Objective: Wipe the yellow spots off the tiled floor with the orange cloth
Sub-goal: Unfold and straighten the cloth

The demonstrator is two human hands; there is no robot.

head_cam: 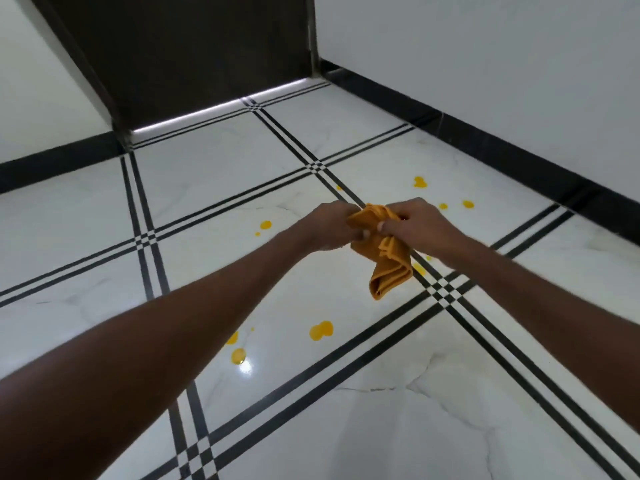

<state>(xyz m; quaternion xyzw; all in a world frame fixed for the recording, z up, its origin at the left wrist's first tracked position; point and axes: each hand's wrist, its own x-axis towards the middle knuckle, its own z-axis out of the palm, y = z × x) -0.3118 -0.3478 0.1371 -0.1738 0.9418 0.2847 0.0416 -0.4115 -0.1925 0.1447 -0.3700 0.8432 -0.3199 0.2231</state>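
Taking the orange cloth (384, 251) as the landmark: nearest the camera, on the white tiled floor (398, 420) below it, a larger yellow spot (321, 330) is lying, with two smaller yellow spots (238, 355) sitting further to its left beside a bright glare. The cloth itself is hanging bunched and folded in the air above the floor's black stripes. The left hand (329, 227) is gripping its upper left edge with curled fingers, and the right hand (417, 225) is pinching its upper right part, the two hands almost touching. Left of the cloth another spot (265, 225) is showing; beyond it to the right, several more (420, 182) are dotting the tile near the black skirting (485, 133). Farthest off, a dark door (194, 53) is standing.
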